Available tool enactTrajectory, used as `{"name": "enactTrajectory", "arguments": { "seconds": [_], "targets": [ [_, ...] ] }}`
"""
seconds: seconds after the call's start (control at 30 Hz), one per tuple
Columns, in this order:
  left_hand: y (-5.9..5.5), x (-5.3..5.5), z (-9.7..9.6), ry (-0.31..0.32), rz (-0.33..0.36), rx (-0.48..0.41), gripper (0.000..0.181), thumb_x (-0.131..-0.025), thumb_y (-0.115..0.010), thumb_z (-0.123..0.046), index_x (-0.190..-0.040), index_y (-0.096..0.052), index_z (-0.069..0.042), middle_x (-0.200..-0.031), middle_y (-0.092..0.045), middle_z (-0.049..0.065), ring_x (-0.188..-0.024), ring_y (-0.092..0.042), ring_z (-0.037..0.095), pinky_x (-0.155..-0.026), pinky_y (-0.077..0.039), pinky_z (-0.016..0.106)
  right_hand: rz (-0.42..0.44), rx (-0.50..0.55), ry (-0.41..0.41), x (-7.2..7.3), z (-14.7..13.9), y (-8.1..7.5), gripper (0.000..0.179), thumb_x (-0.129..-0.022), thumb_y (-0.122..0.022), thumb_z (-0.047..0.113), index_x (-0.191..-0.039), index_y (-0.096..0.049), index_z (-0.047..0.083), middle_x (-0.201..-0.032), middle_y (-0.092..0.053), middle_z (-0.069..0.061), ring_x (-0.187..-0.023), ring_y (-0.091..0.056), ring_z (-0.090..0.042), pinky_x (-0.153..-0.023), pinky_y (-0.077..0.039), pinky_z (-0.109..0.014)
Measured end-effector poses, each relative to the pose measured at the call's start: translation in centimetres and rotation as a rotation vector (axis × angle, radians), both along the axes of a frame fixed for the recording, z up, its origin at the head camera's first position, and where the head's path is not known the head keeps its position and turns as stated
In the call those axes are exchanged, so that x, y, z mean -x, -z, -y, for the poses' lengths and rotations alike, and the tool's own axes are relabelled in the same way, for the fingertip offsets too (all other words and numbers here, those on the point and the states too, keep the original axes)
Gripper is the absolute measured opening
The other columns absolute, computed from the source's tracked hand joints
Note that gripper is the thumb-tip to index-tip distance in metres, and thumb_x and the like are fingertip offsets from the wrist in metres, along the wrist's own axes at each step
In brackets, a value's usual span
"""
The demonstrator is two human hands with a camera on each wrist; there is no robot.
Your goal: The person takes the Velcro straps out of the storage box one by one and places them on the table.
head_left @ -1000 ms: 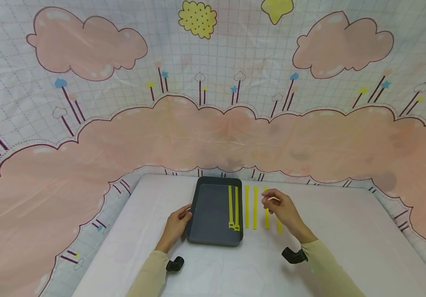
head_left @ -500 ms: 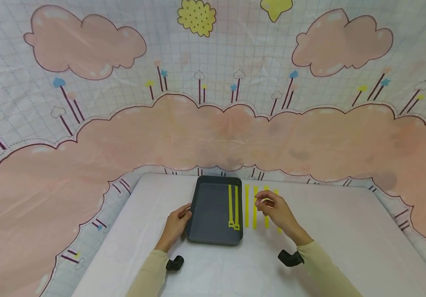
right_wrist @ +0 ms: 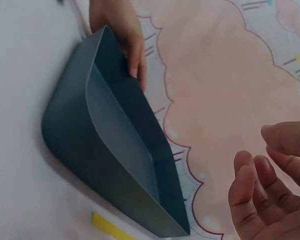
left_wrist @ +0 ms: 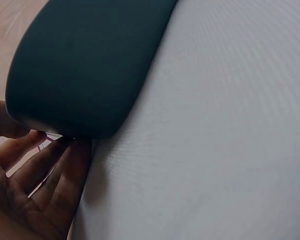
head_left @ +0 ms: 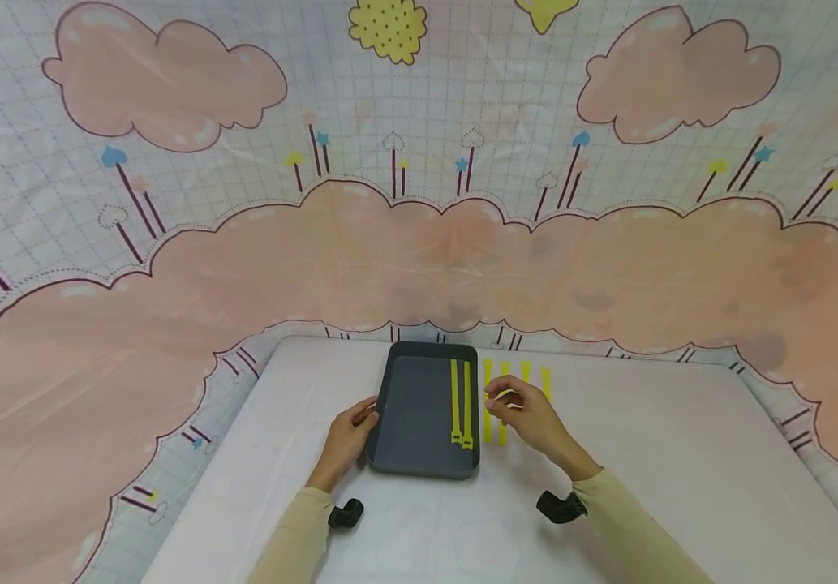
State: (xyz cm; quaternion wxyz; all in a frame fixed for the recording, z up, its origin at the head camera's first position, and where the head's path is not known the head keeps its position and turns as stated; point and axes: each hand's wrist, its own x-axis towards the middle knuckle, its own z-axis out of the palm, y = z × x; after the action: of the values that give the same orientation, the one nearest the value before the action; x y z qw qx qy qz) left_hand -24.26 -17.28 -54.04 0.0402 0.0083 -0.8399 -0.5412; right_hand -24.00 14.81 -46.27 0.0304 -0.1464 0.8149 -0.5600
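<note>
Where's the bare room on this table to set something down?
Bare white tabletop lies right of the right hand, and in front of the dark grey rectangular tray, between the beige sleeves. Inside the tray, the floor left of two flat yellow straps is free. Crowded: right of the tray, four more yellow straps, partly behind the right hand.

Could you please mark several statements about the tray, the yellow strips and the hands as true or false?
1. Two yellow strips lie inside the tray. True.
2. The left hand touches the tray's left side. True.
3. The right hand is holding a yellow strip. False: the right hand holds nothing.
4. Four more strips lie left of the tray. False: they lie right of it.
5. The tray is upside down. False: its opening faces up.
</note>
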Motion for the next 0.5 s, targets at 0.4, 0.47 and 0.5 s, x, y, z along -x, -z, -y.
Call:
{"name": "enactTrajectory", "arguments": {
  "seconds": [0.4, 0.47, 0.5],
  "targets": [
    [-0.2, -0.1, -0.1, -0.008, 0.002, 0.009, 0.039, -0.098, -0.059, -0.014, -0.136, -0.059, -0.008, -0.123, -0.068, 0.019, -0.118, -0.064, 0.032, -0.103, -0.047, 0.050, -0.121, -0.087, -0.024, 0.3, 1.7, 1.0, 0.017, -0.091, -0.068, 0.007, -0.108, -0.064, 0.005, -0.108, -0.067, -0.015, -0.095, -0.065, -0.023, -0.082, -0.054, -0.026],
    [-0.3, -0.1, -0.1, -0.010, 0.003, 0.011, 0.038, -0.098, -0.059, -0.013, -0.136, -0.059, -0.008, -0.122, -0.069, 0.019, -0.118, -0.064, 0.032, -0.103, -0.047, 0.050, -0.139, -0.080, -0.040, 0.4, 1.8, 1.1, 0.018, -0.091, -0.068, 0.009, -0.108, -0.064, 0.006, -0.108, -0.067, -0.014, -0.096, -0.065, -0.022, -0.082, -0.053, -0.025],
    [-0.3, -0.2, -0.1, -0.011, 0.003, 0.010, 0.038, -0.098, -0.059, -0.013, -0.136, -0.059, -0.008, -0.122, -0.069, 0.019, -0.118, -0.064, 0.032, -0.103, -0.047, 0.050, -0.156, -0.089, -0.052, 0.4, 2.0, 1.2, 0.018, -0.091, -0.069, 0.009, -0.109, -0.064, 0.006, -0.108, -0.067, -0.014, -0.097, -0.065, -0.023, -0.081, -0.053, -0.025]
  ]
}}
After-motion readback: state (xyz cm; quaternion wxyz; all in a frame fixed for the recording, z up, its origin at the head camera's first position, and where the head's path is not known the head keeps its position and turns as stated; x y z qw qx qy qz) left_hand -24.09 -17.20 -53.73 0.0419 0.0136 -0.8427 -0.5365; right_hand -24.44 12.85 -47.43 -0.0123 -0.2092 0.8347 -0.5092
